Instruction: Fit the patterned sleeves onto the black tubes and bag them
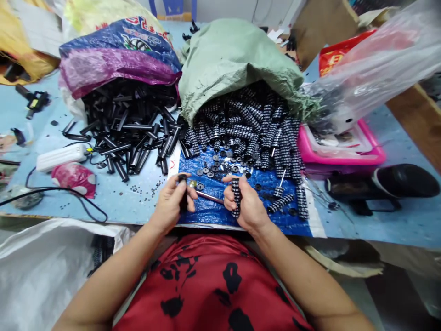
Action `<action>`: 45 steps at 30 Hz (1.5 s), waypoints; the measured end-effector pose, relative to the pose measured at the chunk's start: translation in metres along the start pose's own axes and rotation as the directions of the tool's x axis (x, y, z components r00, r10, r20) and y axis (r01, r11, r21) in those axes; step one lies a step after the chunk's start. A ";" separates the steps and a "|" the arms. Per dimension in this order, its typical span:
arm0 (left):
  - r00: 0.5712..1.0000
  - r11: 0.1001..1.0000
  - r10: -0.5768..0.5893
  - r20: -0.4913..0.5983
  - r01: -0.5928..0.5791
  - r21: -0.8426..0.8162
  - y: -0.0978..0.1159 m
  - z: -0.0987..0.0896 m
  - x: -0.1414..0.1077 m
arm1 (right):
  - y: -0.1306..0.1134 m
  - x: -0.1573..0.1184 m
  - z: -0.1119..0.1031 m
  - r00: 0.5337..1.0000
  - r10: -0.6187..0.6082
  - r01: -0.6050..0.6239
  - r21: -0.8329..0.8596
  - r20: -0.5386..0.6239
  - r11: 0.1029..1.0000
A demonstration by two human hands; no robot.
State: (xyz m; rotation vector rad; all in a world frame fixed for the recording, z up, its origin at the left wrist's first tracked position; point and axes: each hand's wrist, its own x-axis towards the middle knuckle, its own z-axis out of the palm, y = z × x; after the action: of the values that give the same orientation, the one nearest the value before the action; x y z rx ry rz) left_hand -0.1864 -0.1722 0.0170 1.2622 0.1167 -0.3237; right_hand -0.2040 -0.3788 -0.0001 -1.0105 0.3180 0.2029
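Near the table's front edge, my left hand (pixel 172 202) is closed round a smooth black tube (pixel 183 202), held upright. To its right, my right hand (pixel 248 202) wraps round a black roller with white marks (pixel 236 198), also roughly upright. A thin metal rod (pixel 210 197) lies between the two hands on the blue plastic sheet (pixel 206 214). Just beyond them are scattered small black washers (pixel 215 169). A pile of patterned rollers (pixel 241 124) spills from a green sack (pixel 237 59); black tubes (pixel 134 133) spill from a purple and blue bag (pixel 117 59).
A pink tray (pixel 341 158) and a dark cylindrical object with a handle (pixel 379 186) stand at the right. On the left lie a white power strip (pixel 62 157), a pink dotted bundle (pixel 74 179) and a black cable (pixel 79 195). A white sack (pixel 51 266) hangs below the edge.
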 end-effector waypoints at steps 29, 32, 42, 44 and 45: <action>0.988 0.951 0.150 0.030 -0.153 0.268 -0.019 0.039 -0.010 | 0.012 -0.015 -0.016 0.331 -0.570 0.779 -0.559 0.752 -0.286; 0.997 0.994 0.056 0.060 -0.061 0.085 -0.019 0.037 -0.007 | 0.013 -0.016 -0.015 0.319 -0.577 0.730 -0.583 0.752 -0.355; 0.880 0.859 -0.390 0.271 0.454 -0.238 -0.018 0.008 0.001 | 0.023 -0.015 -0.016 0.448 -0.499 0.724 -0.628 0.742 -0.285; 0.882 0.867 -0.389 0.266 0.448 -0.218 -0.019 0.008 0.000 | 0.025 -0.015 -0.014 0.464 -0.484 0.716 -0.636 0.742 -0.288; 0.879 0.867 -0.393 0.270 0.452 -0.209 -0.020 0.009 -0.001 | 0.026 -0.015 -0.013 0.469 -0.482 0.714 -0.639 0.740 -0.285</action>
State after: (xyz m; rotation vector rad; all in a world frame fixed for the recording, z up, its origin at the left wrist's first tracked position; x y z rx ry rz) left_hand -0.1938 -0.1857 0.0015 0.9154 0.2436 -0.8036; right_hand -0.2278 -0.3769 -0.0221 -2.3833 -0.7935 -0.6433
